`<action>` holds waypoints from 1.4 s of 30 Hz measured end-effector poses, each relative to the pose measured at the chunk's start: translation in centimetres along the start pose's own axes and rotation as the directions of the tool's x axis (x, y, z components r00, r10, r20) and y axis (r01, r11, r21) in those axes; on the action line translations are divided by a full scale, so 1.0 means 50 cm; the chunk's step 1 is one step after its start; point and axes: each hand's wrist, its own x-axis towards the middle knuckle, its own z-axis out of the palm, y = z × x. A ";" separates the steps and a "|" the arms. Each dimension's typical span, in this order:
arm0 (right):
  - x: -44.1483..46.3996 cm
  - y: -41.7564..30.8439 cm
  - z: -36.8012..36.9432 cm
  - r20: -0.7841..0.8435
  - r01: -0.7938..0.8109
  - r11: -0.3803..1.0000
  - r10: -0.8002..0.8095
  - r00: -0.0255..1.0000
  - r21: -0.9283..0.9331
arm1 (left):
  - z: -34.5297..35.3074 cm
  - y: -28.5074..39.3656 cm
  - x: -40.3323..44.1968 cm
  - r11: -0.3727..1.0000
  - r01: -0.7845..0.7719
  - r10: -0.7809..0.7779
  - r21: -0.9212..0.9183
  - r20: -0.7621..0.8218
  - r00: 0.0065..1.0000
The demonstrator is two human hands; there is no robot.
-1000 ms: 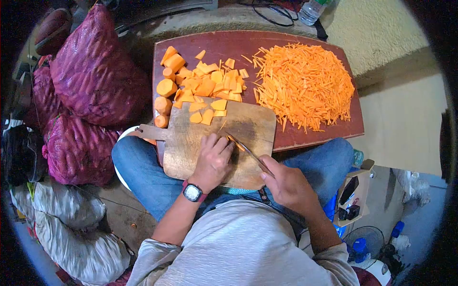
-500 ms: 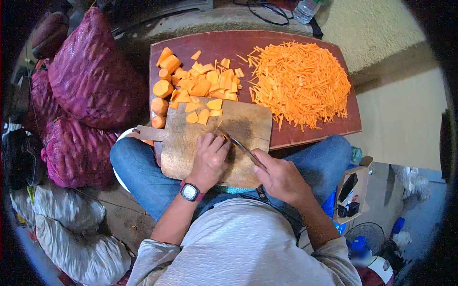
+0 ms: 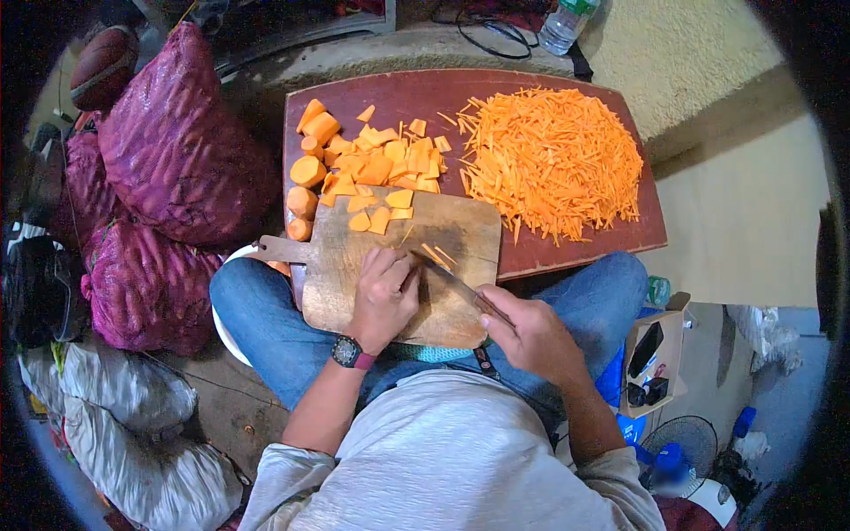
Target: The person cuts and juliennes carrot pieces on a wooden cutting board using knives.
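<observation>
The watch (image 3: 345, 351) is too blurred to read; left fingers (image 3: 382, 265) curl over the board (image 3: 333, 288), hold unclear; right fingers (image 3: 524, 313) clasp a knife (image 3: 456, 283).

left fingers (image 3: 388, 264) partly hidden, bottle (image 3: 560, 34), shirt (image 3: 443, 460) cut off

On the left, three purple net sacks (image 3: 181, 142) full of lumpy things are bunched together, with a dark brown ball (image 3: 104, 69) near the tip of the biggest one and some shiny white sacks (image 3: 150, 469) down below. At the top, a clear bottle (image 3: 560, 32) with some green on it is near a loopy black cord (image 3: 496, 37), beside a bumpy pale wall (image 3: 708, 53). Over on the right are an open box (image 3: 675, 350) with dark things inside, some crumpled see-through plastic (image 3: 768, 341), and a round fan (image 3: 680, 450) lower down.
</observation>
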 end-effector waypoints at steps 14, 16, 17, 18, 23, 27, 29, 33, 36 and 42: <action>0.035 0.067 -0.059 -0.287 0.110 0.990 -0.130 0.949 -0.085 | -0.006 0.010 0.019 0.992 0.098 -0.093 -0.077 0.066 0.993; 0.039 0.066 -0.044 -0.121 -0.112 0.991 0.103 0.987 -0.071 | -0.009 0.011 0.018 0.991 0.114 -0.108 -0.074 0.086 0.990; 0.040 0.062 -0.040 -0.159 -0.094 0.994 0.083 0.984 -0.063 | -0.010 0.011 0.020 0.988 0.135 -0.126 -0.076 0.108 0.986; 0.039 0.062 -0.043 -0.164 -0.097 0.993 0.086 0.983 -0.064 | -0.010 0.015 0.022 0.988 0.131 -0.122 -0.080 0.110 0.986; 0.030 0.059 -0.053 -0.145 -0.023 0.996 0.035 0.989 0.086 | -0.026 0.020 0.027 0.978 0.190 -0.180 -0.083 0.121 0.976; 0.028 0.029 -0.026 0.051 -0.064 0.978 0.055 0.997 0.197 | -0.051 0.023 0.024 0.973 0.205 -0.205 -0.106 0.010 0.979; 0.040 0.017 -0.003 0.074 -0.053 0.980 0.039 0.996 0.192 | -0.064 0.029 0.029 0.953 0.255 -0.270 -0.161 -0.083 0.959; 0.063 0.024 -0.001 0.066 -0.047 0.997 0.043 0.997 0.054 | -0.073 0.011 0.017 0.929 0.347 -0.353 -0.127 -0.023 0.935; 0.068 0.071 -0.035 -0.153 -0.051 0.987 0.028 0.988 -0.150 | -0.068 0.014 0.008 0.918 0.361 -0.371 -0.167 -0.035 0.928; 0.050 0.070 -0.116 -0.386 -0.179 0.961 0.087 0.919 -0.209 | -0.044 0.010 0.006 0.988 0.149 -0.149 0.036 -0.011 0.989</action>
